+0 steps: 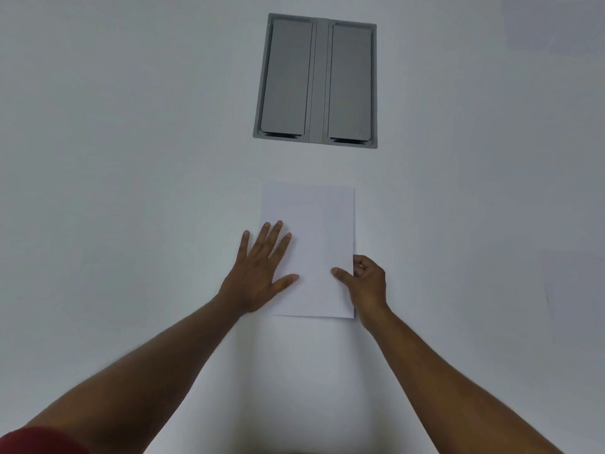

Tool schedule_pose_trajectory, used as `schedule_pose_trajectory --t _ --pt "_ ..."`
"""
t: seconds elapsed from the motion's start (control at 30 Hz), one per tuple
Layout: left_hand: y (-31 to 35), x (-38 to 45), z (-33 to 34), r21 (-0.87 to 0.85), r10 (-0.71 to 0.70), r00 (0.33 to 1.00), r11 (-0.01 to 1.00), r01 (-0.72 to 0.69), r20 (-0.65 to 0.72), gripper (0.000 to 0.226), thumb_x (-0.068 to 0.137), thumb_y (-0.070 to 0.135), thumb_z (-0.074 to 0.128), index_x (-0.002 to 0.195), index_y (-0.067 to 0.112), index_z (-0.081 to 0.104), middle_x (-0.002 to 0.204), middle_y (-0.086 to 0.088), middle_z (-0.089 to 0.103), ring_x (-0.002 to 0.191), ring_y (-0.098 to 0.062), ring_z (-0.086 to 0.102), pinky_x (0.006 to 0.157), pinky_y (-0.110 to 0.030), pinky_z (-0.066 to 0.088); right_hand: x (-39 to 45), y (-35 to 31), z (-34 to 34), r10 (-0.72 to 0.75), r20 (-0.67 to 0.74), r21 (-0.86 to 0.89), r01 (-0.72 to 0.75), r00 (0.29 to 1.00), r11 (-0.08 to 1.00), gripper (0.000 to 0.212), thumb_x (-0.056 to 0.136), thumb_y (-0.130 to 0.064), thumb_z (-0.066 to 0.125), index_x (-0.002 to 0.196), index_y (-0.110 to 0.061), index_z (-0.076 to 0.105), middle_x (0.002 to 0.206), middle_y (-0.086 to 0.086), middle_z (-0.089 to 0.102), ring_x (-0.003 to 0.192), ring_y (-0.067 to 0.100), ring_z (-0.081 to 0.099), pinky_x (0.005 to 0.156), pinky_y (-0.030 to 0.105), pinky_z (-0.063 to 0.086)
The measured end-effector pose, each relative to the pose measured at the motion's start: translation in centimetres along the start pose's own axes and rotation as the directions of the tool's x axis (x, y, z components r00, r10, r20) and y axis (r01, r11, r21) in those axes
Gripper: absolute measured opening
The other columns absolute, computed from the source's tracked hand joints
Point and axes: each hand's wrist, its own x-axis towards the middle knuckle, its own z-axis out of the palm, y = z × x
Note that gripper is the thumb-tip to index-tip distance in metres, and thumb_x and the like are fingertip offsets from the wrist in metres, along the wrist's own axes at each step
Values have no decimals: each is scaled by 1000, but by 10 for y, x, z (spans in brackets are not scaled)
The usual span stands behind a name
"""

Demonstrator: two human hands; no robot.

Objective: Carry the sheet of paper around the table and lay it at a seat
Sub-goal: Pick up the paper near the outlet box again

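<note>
On the white table [131, 158], sheet of paper [314, 244] lies flat; left hand [258, 270] presses it, fingers spread, right hand [366, 280] pinches its edge — lift while pinned and it may crease.

A grey hatch [316, 80] is set flush into the white table [131, 158], toward twelve o'clock from the centre of the view. It is a rectangular frame holding two long flap lids side by side, one at its nine o'clock side and one at its three o'clock side, with a narrow grey strip running between them. Both lids lie closed. Dark slots show at the six o'clock end of each lid. A dark red sleeve [39, 442] shows at seven o'clock.
</note>
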Motion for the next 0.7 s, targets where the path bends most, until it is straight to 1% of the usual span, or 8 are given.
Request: schedule_pose_trajectory --t 0.07,0.13,0.2,0.3,0.37,0.43,0.57,0.7 --pt "13 0 -9 -282 -288 952 927 249 -108 83 108 64 45 173 15 24 182 -8 14 169 -25 11 136 -49 11 -3 -8 -5 7 20 51 -8 1000 999 30 83 -3 88 109 -12 75 104 2 85 96 21 82 95 41 65" --pt "22 5 -29 -594 -598 798 669 447 -73 76 106 52 64 166 14 39 172 -9 39 159 -25 38 132 -44 29 -10 -17 -12 -4 50 104 -1 999 995 31 85 0 86 113 -7 73 105 6 85 99 27 81 84 32 67" --pt "26 11 -53 -742 -748 661 414 528 53 69 100 47 75 158 17 52 152 -3 61 134 -21 61 115 -40 48 -20 -26 -20 -27 87 140 14 996 990 32 87 0 84 115 -6 72 104 7 85 100 29 81 76 26 65" --pt "20 19 -85 -766 -742 621 240 597 252 67 89 64 79 140 22 71 127 2 77 115 -21 72 103 -38 55 -35 -36 -30 -77 128 158 56 989 986 32 88 0 83 117 -7 72 105 8 85 100 29 81 85 33 64" --pt "13 23 -104 -811 -640 644 56 583 419 64 83 69 82 125 20 80 117 -1 83 115 -28 77 109 -49 58 -47 -46 -34 -111 152 160 86 982 983 35 88 -2 84 120 -8 71 106 8 84 101 30 81 94 39 63" --pt "14 22 -124 -825 -470 699 -123 552 538 59 90 59 82 129 15 78 122 -5 82 118 -28 77 113 -50 55 -62 -56 -39 -153 183 158 125 971 980 36 88 -2 84 120 -9 69 105 8 85 100 30 81 92 39 64" --pt "22 15 -159 -883 -441 766 -223 412 469 50 96 35 82 136 6 73 130 -13 79 122 -32 75 115 -51 53 -93 -71 -47 -238 242 150 206 941 967 32 89 -2 83 117 -13 71 102 5 85 93 26 82 79 30 65" --pt "28 -12 -199 -957 -585 760 -111 269 282 38 95 23 84 127 2 77 121 -14 81 116 -36 77 110 -52 57 -117 -74 -42 -289 273 150 256 918 955 33 89 -7 84 119 -13 72 104 6 85 96 28 82 91 44 65"
